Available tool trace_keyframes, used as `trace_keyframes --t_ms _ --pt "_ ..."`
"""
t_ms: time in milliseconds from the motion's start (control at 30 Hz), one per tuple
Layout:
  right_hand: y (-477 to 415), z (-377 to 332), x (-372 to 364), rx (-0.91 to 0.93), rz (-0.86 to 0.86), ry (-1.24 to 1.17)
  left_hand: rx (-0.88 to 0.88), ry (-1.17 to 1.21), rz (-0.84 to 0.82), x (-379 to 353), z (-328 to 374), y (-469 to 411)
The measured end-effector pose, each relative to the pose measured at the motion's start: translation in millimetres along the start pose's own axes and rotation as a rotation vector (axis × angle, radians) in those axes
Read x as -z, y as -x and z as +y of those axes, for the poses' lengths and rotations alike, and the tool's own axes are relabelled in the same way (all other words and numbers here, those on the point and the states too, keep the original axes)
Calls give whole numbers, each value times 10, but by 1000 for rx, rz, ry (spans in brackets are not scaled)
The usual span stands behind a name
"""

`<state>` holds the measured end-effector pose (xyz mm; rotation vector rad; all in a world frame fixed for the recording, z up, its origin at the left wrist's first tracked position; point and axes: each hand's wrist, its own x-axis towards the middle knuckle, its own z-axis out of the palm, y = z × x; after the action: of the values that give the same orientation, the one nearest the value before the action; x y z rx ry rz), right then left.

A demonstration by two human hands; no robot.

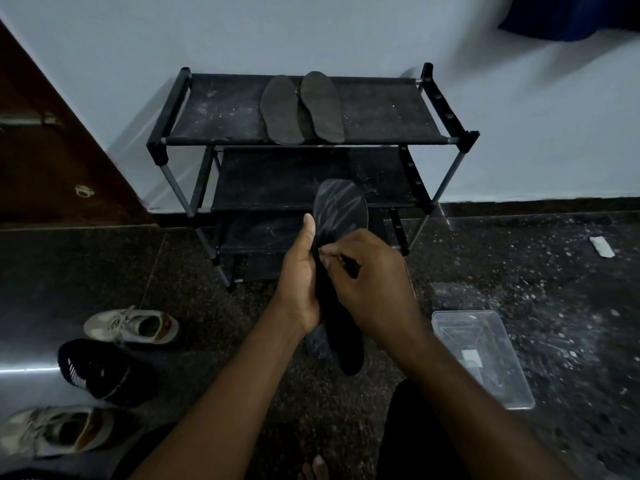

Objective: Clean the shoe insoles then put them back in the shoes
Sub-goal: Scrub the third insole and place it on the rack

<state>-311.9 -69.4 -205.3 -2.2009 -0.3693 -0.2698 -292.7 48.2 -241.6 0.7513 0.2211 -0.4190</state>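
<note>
Status: mid-clean, I'd say. Nothing is going back into a shoe yet.

- Two insoles, one [280, 112] beside the other [322, 105], lie on the top shelf of the shoe rack [381, 112]. They sit around mid-shelf, touching along their inner edges, with their near ends at the front edge. Both look grey and dusty. I can't tell whether they're cleaned or queued.
- Held insole [341, 206] is the one being worked. It's up in front of me, over the floor and ahead of the rack's lower shelves, roughly upright with the rounded end up.
- Left hand [299, 271] is wrapped round its left edge at mid-length, thumb straight up along the side.
- Right hand [374, 285] has its fingers curled, with thumb and forefinger pinching at the insole's face just beside my left thumb. I can't tell whether there's a wipe under the fingertips. Something dark hangs below my left wrist, cloth or a second insole, unclear.
- Shoes are on the floor to my left, well apart from the hands: grey shoe [135, 327], black shoe [97, 368] and second grey shoe [52, 431]. I can't see inside well enough to check for insoles.
- Clear plastic container [485, 358] is on the floor to my right.

Left, as I judge it: finish this insole, sort any others, then refit them all.
</note>
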Motion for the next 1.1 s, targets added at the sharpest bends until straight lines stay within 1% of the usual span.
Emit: trace_keyframes --t_ms 100,133,300,400,500,667,767,833,900,1000,1100 --pt "33 -22 13 17 -91 -9 -4 28 16 -29 34 40" --pt "36 -10 22 8 -99 -3 -12 32 14 -30 33 41" --pt "2 37 21 -20 -2 21 -43 -21 46 13 -6 -25" --pt "15 -14 14 4 -43 24 -28 -6 6 -3 4 5" --pt "31 -16 21 2 -103 2 -24 19 6 -35 33 48" --pt "-11 50 17 -12 10 23 -36 -9 14 -11 9 3" --pt "9 13 20 9 -43 20 -22 1 -9 4 0 -7" --pt "18 7 30 -2 -85 17 -7 3 6 -3 23 -3" --pt "3 34 31 -20 -53 30 -27 -1 -4 -8 23 4" --pt "-29 37 10 -11 15 34 -72 -36 46 -6 11 -7" --pt "1 -15 1 19 -41 15 -35 -11 -5 -10 21 11"
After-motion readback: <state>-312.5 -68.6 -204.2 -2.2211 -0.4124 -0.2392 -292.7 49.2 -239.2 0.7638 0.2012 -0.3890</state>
